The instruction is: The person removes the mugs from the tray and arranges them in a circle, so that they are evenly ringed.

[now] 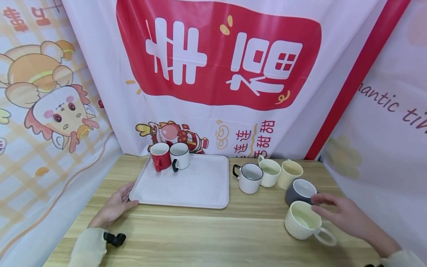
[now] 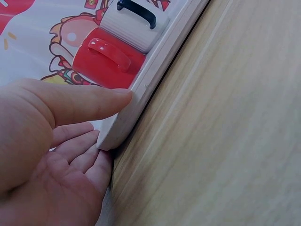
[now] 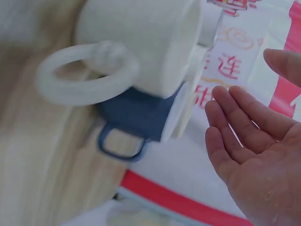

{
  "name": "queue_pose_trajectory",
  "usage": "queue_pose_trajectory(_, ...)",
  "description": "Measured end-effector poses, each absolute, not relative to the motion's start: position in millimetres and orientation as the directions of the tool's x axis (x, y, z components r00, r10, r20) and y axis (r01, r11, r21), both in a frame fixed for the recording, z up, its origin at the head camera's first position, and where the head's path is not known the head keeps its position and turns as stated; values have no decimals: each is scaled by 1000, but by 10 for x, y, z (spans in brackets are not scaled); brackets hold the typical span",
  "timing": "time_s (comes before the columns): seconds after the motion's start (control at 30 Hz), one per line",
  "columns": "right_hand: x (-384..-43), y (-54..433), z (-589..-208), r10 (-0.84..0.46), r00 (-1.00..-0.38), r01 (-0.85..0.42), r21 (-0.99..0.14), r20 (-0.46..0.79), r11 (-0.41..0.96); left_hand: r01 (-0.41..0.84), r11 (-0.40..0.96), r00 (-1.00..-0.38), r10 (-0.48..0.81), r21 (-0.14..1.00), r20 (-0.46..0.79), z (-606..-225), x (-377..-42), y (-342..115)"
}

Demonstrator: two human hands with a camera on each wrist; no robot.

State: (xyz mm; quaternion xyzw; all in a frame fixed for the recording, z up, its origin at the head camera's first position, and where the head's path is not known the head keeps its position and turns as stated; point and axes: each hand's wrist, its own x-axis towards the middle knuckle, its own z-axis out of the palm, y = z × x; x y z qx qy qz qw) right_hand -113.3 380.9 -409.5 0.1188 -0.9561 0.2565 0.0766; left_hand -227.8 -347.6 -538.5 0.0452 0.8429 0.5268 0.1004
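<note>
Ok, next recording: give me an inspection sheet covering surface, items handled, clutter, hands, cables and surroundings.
Surface: wood-grain tabletop.
Items: white tray bearing a red mug and a white mug; standing to its right, a black-rimmed mug, off-white mug, yellowish mug, dark mug and pale ring-handled mug. All seven mugs upright.
Clutter: nothing seen.
Left hand: touching the tray's near left corner.
Right hand: beside the dark and ring-handled mugs, holding nothing; contact unclear in the head view.
Cables: nothing seen.
Surroundings: printed cloth behind and on both sides.
</note>
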Motion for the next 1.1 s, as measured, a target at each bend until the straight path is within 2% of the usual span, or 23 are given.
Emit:
queue_pose_trajectory(0.23,-1448,3268,-3846,-335,-925,-379,-432,176,818,-39,440,-977,173,897,-127,-5378,-2274,-3470)
queue_pose_trajectory(0.47,-1812,2603,-3873,-417,-905,-387,-567,82,727,-30,438,-977,178,899,-119,-5376,-2270,-3478)
queue_pose_trajectory(0.67,-2084,1983,-4003,-517,-850,-472,-576,97,668,-34,431,-977,175,902,-121,-5382,-2256,-3476)
queue_pose_trajectory(0.97,-2356,1198,-4233,-524,-852,-412,-613,-3,674,-31,432,-976,181,901,-120,-5395,-2257,-3482)
queue_pose_trajectory(1.1,-2509,937,-4370,-492,-871,-384,-631,5,674,-23,438,-977,181,899,-113,-5400,-2264,-3492)
